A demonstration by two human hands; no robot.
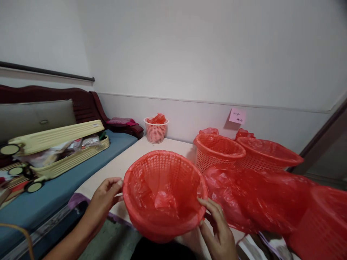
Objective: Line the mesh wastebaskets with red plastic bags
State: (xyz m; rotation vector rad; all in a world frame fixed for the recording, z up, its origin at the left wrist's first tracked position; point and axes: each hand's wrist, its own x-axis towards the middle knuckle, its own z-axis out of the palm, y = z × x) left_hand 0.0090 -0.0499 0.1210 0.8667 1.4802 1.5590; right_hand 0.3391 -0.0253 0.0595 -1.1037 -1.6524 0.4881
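A round mesh basket (pixel 162 224) lined with a thin red plastic bag (pixel 165 198) is held in front of my body, its mouth tilted up toward me. The bag is folded over the rim all round. At the left of the rim my left hand (pixel 108 191) has its fingers curled, thumb and fingertips against the bag-covered edge. My right hand (pixel 218 225) grips the right side of the rim, thumb low on the outside and fingers over the edge.
Two more red-lined baskets (pixel 219 146) (pixel 268 155) stand against the wall. Loose red plastic (pixel 257 195) spreads at right. A pale basket (pixel 156 131) holding red plastic sits at the back. A half-open yellow suitcase (pixel 65 139) lies on the blue bed (pixel 114 144). A pink note (pixel 237 116) is on the wall.
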